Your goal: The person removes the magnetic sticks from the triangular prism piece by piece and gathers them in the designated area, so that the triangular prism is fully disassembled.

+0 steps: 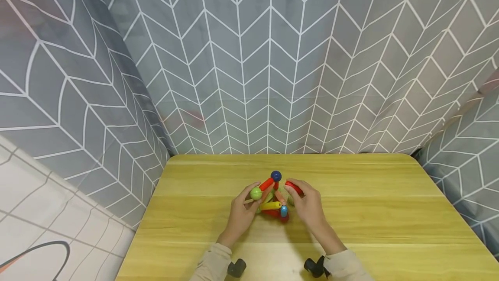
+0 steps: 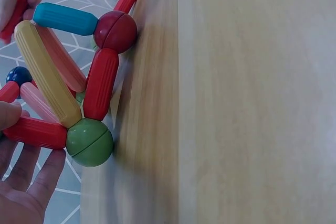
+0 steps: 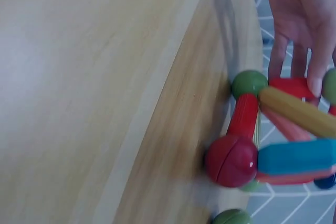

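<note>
A structure of magnetic rods and balls stands on the wooden table between both hands. It has a dark blue ball (image 1: pixel 276 176), a light green ball (image 1: pixel 256 193), a yellow rod (image 1: pixel 270 205), a blue rod (image 1: pixel 283 211) and a dark red ball (image 2: pixel 116 32), among several red and pink rods. My left hand (image 1: pixel 242 214) grips the structure at its left side, thumb and fingers around a red rod (image 2: pixel 37 132) beside a lower green ball (image 2: pixel 90 142). My right hand (image 1: pixel 310 207) pinches a separate red rod (image 1: pixel 294 186) just right of the blue ball.
A green ball (image 1: pixel 290 200) lies on the table (image 1: pixel 370 211) right of the structure, partly behind the right hand. A grey curtain (image 1: pixel 269 56) with white zigzag lines hangs along the table's back edge and both sides.
</note>
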Demonstrator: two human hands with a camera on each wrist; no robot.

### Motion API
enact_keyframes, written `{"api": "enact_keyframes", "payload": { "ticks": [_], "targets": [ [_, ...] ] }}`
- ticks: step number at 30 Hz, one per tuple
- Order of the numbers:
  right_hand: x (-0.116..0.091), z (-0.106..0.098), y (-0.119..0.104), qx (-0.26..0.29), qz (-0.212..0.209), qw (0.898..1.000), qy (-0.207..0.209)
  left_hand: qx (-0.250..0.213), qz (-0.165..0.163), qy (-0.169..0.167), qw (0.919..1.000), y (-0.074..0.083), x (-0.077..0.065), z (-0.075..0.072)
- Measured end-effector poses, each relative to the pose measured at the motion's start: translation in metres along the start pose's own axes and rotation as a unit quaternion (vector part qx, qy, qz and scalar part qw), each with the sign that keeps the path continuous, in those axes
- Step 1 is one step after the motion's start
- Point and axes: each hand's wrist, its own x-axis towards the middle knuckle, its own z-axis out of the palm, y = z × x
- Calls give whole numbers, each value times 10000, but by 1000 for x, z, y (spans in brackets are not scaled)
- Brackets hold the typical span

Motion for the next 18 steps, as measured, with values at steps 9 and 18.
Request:
{"api": "enact_keyframes", "payload": {
  "ticks": [9,18],
  "targets": [
    [-6,-20,17,-132,624,9955,-699,-71,75,87,9999,-2,-1,1],
    [-18,-31,27,-160,1732,9843,-305,-36,-131,78,9999,-1,-1,2]
  ]
}}
